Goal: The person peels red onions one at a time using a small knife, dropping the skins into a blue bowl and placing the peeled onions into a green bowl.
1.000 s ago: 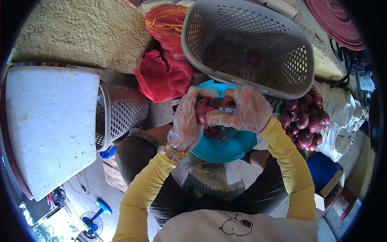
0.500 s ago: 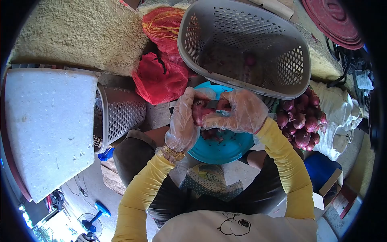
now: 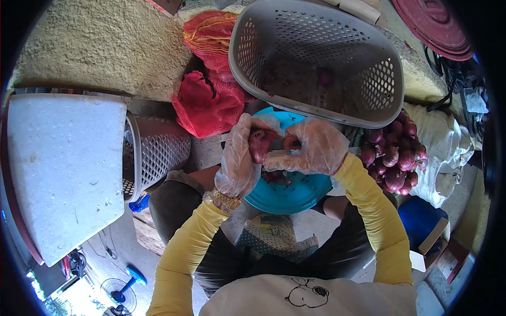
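Observation:
A red onion [image 3: 258, 145] is gripped in my left hand [image 3: 234, 155], which wears a clear plastic glove. Just to the right, my right hand [image 3: 316, 147], gloved the same way, has its fingers bent inward close to the onion. A small brownish-red thing shows between its thumb and fingers; I cannot make out what it is. Both hands are over a turquoise basin [image 3: 287, 197], where dark scraps and peelings lie.
A large grey perforated basket [image 3: 316, 113] with one onion in it stands beyond the basin. Bunched red onions [image 3: 392, 158] lie at right beside a white sack [image 3: 437, 152]. Red mesh bags [image 3: 208, 102], another basket [image 3: 161, 147] and a white foam lid [image 3: 66, 168] are at left.
The right fingers have shifted slightly at the onion, and the gap between the two hands looks a little wider. The onion stays in my left hand.

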Tool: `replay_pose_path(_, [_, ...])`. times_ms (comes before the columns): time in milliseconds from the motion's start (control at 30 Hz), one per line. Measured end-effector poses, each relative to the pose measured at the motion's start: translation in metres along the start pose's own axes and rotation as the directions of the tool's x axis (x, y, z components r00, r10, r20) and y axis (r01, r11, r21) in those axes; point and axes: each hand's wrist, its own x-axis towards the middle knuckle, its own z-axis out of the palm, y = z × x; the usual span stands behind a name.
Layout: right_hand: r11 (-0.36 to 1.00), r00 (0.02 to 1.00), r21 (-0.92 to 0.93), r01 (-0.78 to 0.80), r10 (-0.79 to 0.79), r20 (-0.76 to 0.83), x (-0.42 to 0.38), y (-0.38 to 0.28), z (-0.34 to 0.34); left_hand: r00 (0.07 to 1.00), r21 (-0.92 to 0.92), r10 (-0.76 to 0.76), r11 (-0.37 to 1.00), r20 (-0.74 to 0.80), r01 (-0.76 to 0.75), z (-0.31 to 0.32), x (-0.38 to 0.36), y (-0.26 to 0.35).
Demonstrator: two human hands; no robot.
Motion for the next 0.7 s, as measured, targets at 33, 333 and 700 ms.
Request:
replay_pose_path(33, [1.000,1.000,0.000,-0.001,0.001,0.000,0.000,0.001,0.002,0.999,-0.039,-0.026,0.999,-0.046,0.024,0.004,-0.002,0.001])
replay_pose_path(333, [0.995,0.978,0.095,0.043,-0.022,-0.207,-0.002,0.001,0.012,0.967,-0.424,-0.199,0.898,-0.157,0.116,0.015,-0.009,0.014])
replay_pose_path(700, [0.996,0.961,0.014,0.088,-0.082,-0.263,0.005,0.003,0.014,0.950,-0.451,-0.273,0.875,-0.153,0.178,0.017,-0.004,0.011])
